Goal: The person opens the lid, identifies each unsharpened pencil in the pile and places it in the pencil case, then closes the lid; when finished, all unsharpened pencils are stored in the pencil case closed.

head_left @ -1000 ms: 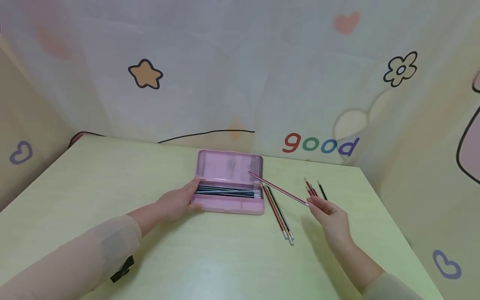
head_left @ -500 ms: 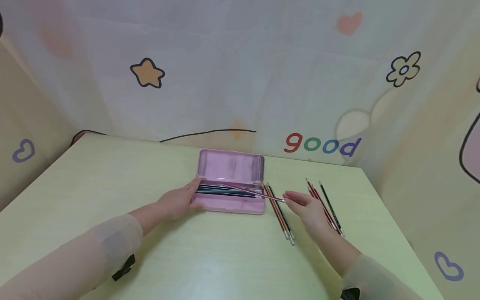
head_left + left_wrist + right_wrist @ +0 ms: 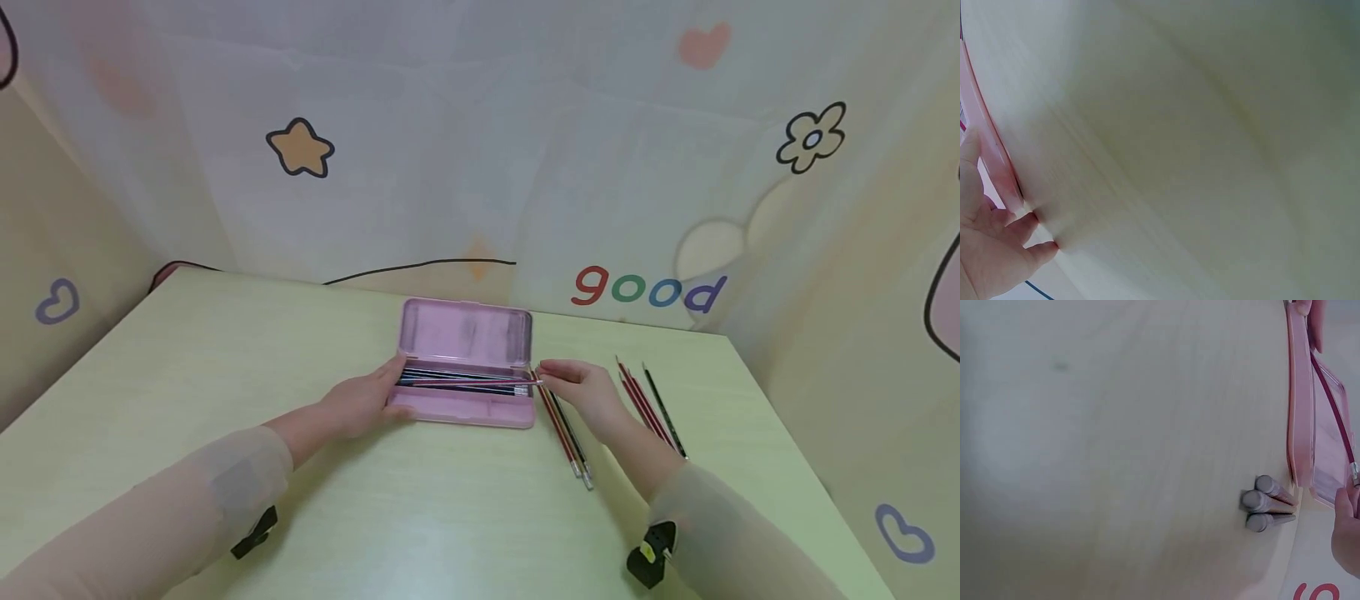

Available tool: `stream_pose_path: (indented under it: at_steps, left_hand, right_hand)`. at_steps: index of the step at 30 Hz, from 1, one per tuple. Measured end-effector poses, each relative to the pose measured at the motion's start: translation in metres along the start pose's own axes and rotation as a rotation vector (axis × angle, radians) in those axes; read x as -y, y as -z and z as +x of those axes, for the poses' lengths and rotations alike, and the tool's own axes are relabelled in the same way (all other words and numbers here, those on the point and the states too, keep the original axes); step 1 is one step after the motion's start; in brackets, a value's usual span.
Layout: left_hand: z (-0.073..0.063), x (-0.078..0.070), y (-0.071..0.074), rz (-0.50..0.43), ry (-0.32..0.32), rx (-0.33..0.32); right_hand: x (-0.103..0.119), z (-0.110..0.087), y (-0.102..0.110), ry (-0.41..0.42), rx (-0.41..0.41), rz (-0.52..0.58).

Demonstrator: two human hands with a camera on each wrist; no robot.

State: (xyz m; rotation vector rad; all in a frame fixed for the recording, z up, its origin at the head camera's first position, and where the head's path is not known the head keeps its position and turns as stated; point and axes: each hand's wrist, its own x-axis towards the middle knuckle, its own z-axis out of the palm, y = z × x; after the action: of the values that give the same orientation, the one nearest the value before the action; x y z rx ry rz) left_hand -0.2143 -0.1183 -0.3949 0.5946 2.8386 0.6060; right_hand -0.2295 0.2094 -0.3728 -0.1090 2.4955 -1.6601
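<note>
An open pink pencil case (image 3: pixel 438 407) lies on the table, its lid tipped back and several dark pencils (image 3: pixel 498 390) inside. My left hand (image 3: pixel 356 404) holds its left end, thumb at the near side; the left wrist view shows that hand (image 3: pixel 994 253) against the pink wall (image 3: pixel 985 134). Between thumb and fingertips, my right hand (image 3: pixel 588 396) pinches a red pencil (image 3: pixel 472 382) at its eraser end. This pencil spans the case above the dark ones; in the right wrist view its red shaft (image 3: pixel 1334 409) slants across the case opening.
Right of the case lies a small group of pencils (image 3: pixel 558 429), eraser ends toward me. Farther right are several red pencils (image 3: pixel 642 398) and a dark one (image 3: pixel 662 404), partly behind my right forearm. A printed curtain (image 3: pixel 450 167) rises behind the table.
My right hand has moved left with the red pencil, from beside the right-hand pencils to the case's right end. The pencil has swung nearly parallel to the case. My left hand stays put.
</note>
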Motion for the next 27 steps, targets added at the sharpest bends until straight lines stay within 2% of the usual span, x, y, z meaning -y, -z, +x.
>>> stream_pose_path:
  at_steps: [13, 21, 27]
  left_hand:
    - [0.001, 0.001, 0.001, 0.011, -0.014, -0.014]
    - [-0.001, -0.001, 0.004, 0.001, -0.011, -0.004]
    - [-0.002, -0.002, 0.004, -0.021, 0.007, 0.011]
  right_hand:
    - [0.003, 0.017, -0.018, 0.026, 0.011, -0.038]
    - [0.006, 0.016, -0.030, 0.029, -0.010, -0.128]
    - [0.007, 0.015, -0.032, 0.046, 0.004, -0.135]
